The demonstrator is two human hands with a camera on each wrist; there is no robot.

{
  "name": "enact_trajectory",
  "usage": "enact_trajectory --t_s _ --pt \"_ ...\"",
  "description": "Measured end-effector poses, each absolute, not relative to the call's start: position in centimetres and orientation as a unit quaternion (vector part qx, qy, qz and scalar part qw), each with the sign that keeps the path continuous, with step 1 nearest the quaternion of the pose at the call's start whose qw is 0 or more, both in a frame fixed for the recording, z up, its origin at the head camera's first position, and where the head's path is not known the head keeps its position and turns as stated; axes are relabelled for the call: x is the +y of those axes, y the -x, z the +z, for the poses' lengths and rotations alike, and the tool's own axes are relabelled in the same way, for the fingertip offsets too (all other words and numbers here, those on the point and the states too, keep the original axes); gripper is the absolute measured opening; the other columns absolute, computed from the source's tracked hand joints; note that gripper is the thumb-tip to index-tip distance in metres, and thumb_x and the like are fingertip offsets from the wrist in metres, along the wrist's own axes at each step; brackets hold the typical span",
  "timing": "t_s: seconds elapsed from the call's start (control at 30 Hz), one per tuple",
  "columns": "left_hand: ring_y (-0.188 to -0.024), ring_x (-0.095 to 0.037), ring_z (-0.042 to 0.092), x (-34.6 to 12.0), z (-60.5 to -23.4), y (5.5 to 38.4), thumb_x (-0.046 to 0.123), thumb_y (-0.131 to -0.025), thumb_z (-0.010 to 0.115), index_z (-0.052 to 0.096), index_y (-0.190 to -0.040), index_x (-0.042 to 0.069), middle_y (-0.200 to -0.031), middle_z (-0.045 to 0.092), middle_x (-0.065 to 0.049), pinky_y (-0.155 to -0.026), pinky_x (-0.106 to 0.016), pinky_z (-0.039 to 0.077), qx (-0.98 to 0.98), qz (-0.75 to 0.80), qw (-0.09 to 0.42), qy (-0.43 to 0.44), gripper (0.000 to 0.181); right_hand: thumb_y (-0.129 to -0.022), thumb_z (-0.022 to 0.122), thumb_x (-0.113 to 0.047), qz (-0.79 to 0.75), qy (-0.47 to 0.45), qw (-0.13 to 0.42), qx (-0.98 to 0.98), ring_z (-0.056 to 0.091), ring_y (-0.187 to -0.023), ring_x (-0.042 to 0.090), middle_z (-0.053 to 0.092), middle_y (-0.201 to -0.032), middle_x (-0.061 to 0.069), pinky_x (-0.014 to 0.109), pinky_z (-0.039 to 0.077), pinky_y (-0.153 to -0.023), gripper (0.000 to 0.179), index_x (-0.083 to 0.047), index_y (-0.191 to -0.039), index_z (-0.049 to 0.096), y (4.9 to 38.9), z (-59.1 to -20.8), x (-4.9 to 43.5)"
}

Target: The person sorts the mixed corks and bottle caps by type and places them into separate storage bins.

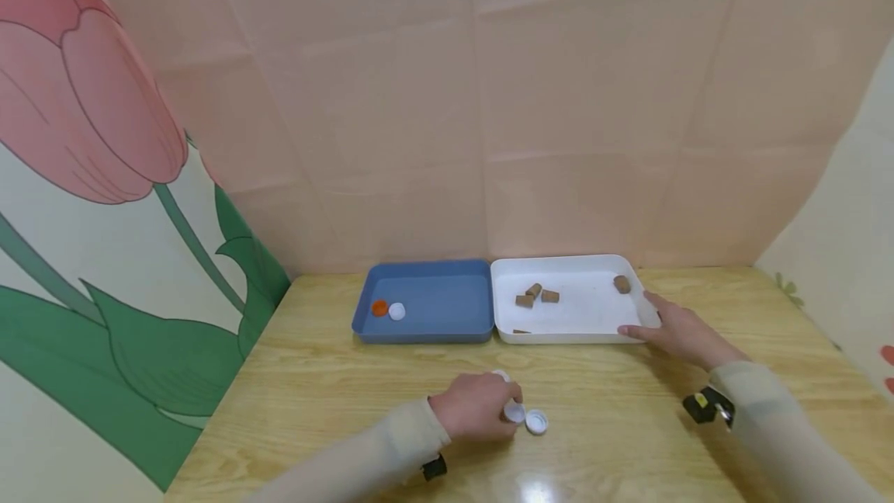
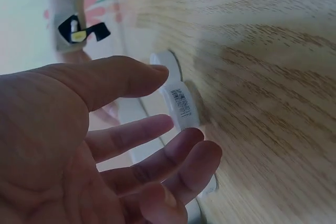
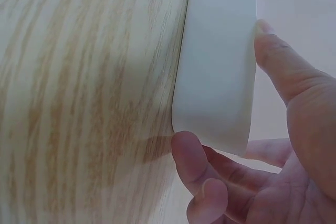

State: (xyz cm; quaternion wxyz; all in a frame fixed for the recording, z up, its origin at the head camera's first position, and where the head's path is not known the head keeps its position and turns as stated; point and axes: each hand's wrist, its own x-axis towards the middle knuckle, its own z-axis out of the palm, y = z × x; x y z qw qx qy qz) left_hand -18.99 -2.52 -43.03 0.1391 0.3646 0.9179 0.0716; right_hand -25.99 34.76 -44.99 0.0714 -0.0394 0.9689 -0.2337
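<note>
My left hand [image 1: 478, 407] is low over the table, thumb and fingertips at opposite edges of a white bottle cap [image 2: 181, 106] with printing on its side. A second white bottle cap [image 1: 537, 421] lies right beside it, and another white cap [image 1: 500, 375] shows partly behind the hand. My right hand [image 1: 680, 331] grips the right end of the white tray [image 1: 559, 338], thumb at the front rim and fingers around the corner. Several brown corks [image 1: 550, 296] lie in this tray, one cork [image 1: 621, 284] apart near its right end.
A blue tray [image 1: 433, 336] stands against the white tray's left side, with an orange cap [image 1: 379, 308] and a white cap [image 1: 396, 311] inside. Behind both trays rises a pink-beige backdrop [image 1: 482, 99]. A tulip-printed panel [image 1: 105, 99] borders the wooden table [image 1: 300, 410] on the left.
</note>
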Motion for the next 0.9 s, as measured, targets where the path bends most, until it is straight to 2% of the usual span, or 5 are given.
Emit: enact_trajectory --t_s 0.17,0.4,0.77,0.9 --pt "-0.073 -0.002 0.047 -2.0 -43.2 18.9 0.032 -0.086 0.077 0.067 -0.104 0.023 -0.083 0.055 0.011 -0.056 -0.026 0.039 0.921 0.051 0.129 -0.363 0.021 -0.087 0.064 -0.066 -0.232 0.045 0.064 0.969 0.033 -0.127 0.065 0.028 -0.143 0.049 0.073 0.03 -0.101 0.115 0.019 -0.149 0.017 25.9 -44.7 34.6" --pt "-0.067 -0.003 0.046 -1.5 -43.3 18.5 0.029 -0.084 0.078 0.063 -0.091 0.02 -0.077 0.054 0.01 -0.054 -0.024 0.038 0.915 0.05 0.128 -0.378 0.019 -0.087 0.065 -0.065 -0.246 0.044 0.071 0.966 0.03 -0.128 0.066 0.025 -0.144 0.049 0.074 0.028 -0.102 0.116 0.019 -0.149 0.015 25.8 -44.7 34.6" --pt "-0.063 -0.001 0.044 -1.4 -43.8 17.8 0.03 -0.079 0.08 0.058 -0.076 0.024 -0.072 0.05 0.013 -0.05 -0.024 0.036 0.911 0.018 0.098 -0.401 0.023 -0.087 0.065 -0.065 -0.248 0.044 0.073 0.965 0.029 -0.129 0.066 0.024 -0.144 0.049 0.074 0.027 -0.102 0.116 0.019 -0.149 0.014 25.8 -44.9 34.8" --pt "-0.062 0.0 0.044 -1.5 -43.9 17.8 0.034 -0.077 0.082 0.057 -0.077 0.025 -0.071 0.05 0.014 -0.05 -0.024 0.035 0.91 0.027 0.101 -0.4 0.026 -0.087 0.064 -0.066 -0.248 0.042 0.077 0.965 0.028 -0.129 0.066 0.024 -0.145 0.049 0.074 0.027 -0.102 0.117 0.018 -0.15 0.013 25.9 -44.8 34.7"
